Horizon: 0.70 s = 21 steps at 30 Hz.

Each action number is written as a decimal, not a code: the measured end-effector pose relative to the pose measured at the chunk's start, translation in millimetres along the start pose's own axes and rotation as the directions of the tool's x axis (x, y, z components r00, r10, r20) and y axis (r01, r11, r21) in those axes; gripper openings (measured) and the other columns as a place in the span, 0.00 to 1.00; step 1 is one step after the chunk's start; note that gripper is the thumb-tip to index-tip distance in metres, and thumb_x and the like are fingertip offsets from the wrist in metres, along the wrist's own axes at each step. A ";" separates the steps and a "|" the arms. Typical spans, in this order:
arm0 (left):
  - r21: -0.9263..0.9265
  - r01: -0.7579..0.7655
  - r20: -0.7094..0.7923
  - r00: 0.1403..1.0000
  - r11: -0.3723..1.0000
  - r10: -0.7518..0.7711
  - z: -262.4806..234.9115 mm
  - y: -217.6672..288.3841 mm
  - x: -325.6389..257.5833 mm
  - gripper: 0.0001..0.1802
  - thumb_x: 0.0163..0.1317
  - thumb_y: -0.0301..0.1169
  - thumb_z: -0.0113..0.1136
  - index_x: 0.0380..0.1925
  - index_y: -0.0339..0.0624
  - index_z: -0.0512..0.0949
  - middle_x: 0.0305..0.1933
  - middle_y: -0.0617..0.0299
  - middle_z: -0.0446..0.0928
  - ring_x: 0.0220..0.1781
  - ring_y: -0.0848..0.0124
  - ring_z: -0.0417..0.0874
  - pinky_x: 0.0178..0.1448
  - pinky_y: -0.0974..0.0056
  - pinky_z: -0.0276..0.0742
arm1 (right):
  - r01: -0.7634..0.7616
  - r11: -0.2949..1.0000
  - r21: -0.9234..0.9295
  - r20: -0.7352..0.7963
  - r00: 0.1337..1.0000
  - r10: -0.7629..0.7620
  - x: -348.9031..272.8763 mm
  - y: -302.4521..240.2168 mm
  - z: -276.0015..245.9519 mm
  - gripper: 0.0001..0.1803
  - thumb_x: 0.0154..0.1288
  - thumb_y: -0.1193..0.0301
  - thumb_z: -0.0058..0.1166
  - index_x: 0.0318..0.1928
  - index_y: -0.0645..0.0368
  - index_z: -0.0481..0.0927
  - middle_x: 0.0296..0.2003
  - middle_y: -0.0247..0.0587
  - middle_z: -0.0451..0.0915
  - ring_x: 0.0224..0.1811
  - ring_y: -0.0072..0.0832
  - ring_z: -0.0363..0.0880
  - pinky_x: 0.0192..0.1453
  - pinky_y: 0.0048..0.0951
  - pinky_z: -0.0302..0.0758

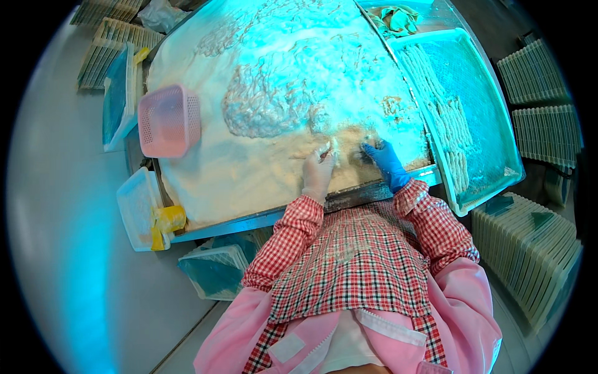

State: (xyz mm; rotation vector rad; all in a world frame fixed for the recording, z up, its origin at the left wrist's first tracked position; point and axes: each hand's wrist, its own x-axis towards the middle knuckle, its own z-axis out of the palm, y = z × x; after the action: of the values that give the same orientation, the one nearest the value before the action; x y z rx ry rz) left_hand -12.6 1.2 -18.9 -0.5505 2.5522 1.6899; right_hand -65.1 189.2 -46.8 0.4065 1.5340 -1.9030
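Note:
A wide worktable [205, 168] thickly covered with white powder lies before me. At its near edge my left hand [317, 169], in a whitish glove, pinches its fingertips together on something small and pale that I cannot make out. A short way to its right is my right hand [387, 163] in a blue glove, its fingers bent down at the powder; whether they hold anything is not visible. Beyond both hands spreads a heap of greyish, wet-looking pieces [265, 106]. On the right a pale-rimmed tray [492, 149] holds rows of powder-coated strips [439, 106].
A pink perforated basket [169, 121] stands at the table's left side. White trays, one with a yellow object [168, 219], hang by the left edge. Stacked trays [526, 249] stand on the floor at right, with more at far left. A crumpled cloth [398, 20] lies at far right.

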 end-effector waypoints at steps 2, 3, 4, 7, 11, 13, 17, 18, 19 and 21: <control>-0.035 -0.051 0.059 0.997 0.998 0.053 0.1 13.5 -6.7 0.16 0.55 0.27 0.60 0.45 0.37 0.80 0.36 0.53 0.82 0.36 0.57 0.83 0.40 0.60 0.76 | -0.140 0.944 0.300 0.128 0.986 0.106 3.0 10.3 3.0 0.19 0.71 0.66 0.49 0.56 0.65 0.73 0.54 0.50 0.76 0.51 0.31 0.79 0.44 0.30 0.81; 0.091 -0.164 0.056 0.986 0.982 0.159 0.6 13.5 -12.3 0.17 0.55 0.26 0.60 0.46 0.37 0.80 0.38 0.53 0.82 0.37 0.57 0.83 0.41 0.59 0.76 | -0.178 0.843 0.508 0.233 0.970 0.064 -7.9 0.5 18.5 0.19 0.72 0.66 0.47 0.57 0.65 0.72 0.54 0.51 0.76 0.50 0.32 0.79 0.44 0.31 0.81; 0.212 -0.276 0.071 0.961 0.937 0.267 3.5 15.5 -16.3 0.18 0.54 0.25 0.60 0.47 0.37 0.80 0.40 0.53 0.82 0.38 0.57 0.83 0.42 0.59 0.76 | -0.226 0.694 0.683 0.318 0.948 -0.005 -13.9 -7.2 30.5 0.20 0.73 0.65 0.45 0.58 0.66 0.71 0.54 0.51 0.76 0.50 0.33 0.79 0.44 0.32 0.81; 0.283 -0.361 0.071 0.932 0.889 0.356 10.4 28.2 -24.9 0.20 0.56 0.28 0.58 0.50 0.38 0.78 0.46 0.52 0.79 0.47 0.57 0.79 0.51 0.58 0.75 | -0.175 0.620 0.765 0.304 0.946 -0.109 -4.1 0.6 30.8 0.23 0.73 0.64 0.40 0.62 0.65 0.66 0.58 0.52 0.73 0.51 0.37 0.79 0.51 0.33 0.79; 0.440 -0.252 0.080 0.967 0.862 0.242 -3.6 56.7 -15.8 0.23 0.60 0.30 0.54 0.57 0.39 0.73 0.55 0.48 0.74 0.59 0.51 0.73 0.66 0.52 0.65 | -0.069 0.826 0.559 0.175 0.984 -0.036 -5.2 13.3 32.7 0.27 0.74 0.60 0.39 0.66 0.64 0.61 0.63 0.49 0.68 0.58 0.35 0.73 0.62 0.35 0.71; 0.567 -0.340 -0.018 0.906 0.750 0.423 11.5 36.5 -2.4 0.23 0.63 0.29 0.50 0.59 0.38 0.71 0.60 0.46 0.70 0.65 0.50 0.68 0.70 0.53 0.59 | -0.089 0.800 0.593 0.140 0.990 0.006 -29.8 6.4 60.1 0.29 0.74 0.57 0.38 0.68 0.60 0.60 0.65 0.44 0.66 0.62 0.32 0.69 0.66 0.35 0.67; 0.214 -0.486 -0.037 0.863 0.847 0.504 52.8 53.4 -12.6 0.25 0.68 0.34 0.44 0.64 0.36 0.65 0.70 0.46 0.60 0.73 0.51 0.58 0.75 0.52 0.49 | 0.240 0.176 0.955 -0.163 0.916 -0.367 -31.4 4.7 95.0 0.31 0.75 0.52 0.34 0.72 0.54 0.55 0.71 0.37 0.56 0.70 0.31 0.58 0.72 0.33 0.57; 0.243 -0.518 -0.015 0.843 0.820 0.537 52.4 51.8 -4.8 0.25 0.68 0.33 0.44 0.64 0.37 0.65 0.70 0.47 0.60 0.73 0.52 0.58 0.75 0.51 0.50 | 0.294 0.218 0.931 -0.179 0.885 -0.430 -25.6 10.0 94.8 0.31 0.76 0.52 0.33 0.72 0.54 0.54 0.71 0.37 0.55 0.71 0.31 0.57 0.73 0.33 0.56; 0.272 -0.547 0.005 0.824 0.792 0.567 52.2 48.6 4.1 0.25 0.67 0.33 0.45 0.64 0.39 0.65 0.70 0.48 0.61 0.73 0.52 0.58 0.75 0.51 0.50 | 0.351 0.252 0.902 -0.192 0.848 -0.493 -19.7 15.2 94.6 0.31 0.76 0.53 0.32 0.72 0.54 0.53 0.71 0.37 0.55 0.71 0.31 0.56 0.74 0.33 0.54; 0.331 -0.591 0.040 0.787 0.736 0.615 50.0 36.1 14.9 0.25 0.66 0.32 0.46 0.64 0.43 0.66 0.70 0.49 0.61 0.73 0.53 0.58 0.75 0.51 0.50 | 0.176 0.541 0.823 -0.020 0.960 -0.281 -23.3 8.6 71.1 0.31 0.76 0.54 0.34 0.72 0.55 0.53 0.71 0.37 0.55 0.71 0.31 0.57 0.73 0.31 0.55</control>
State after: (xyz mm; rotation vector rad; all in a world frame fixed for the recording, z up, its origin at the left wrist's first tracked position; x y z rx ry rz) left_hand -46.0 54.5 -10.5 0.2957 3.2013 1.2965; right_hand -31.1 127.5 -20.1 0.4834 0.5147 -2.7460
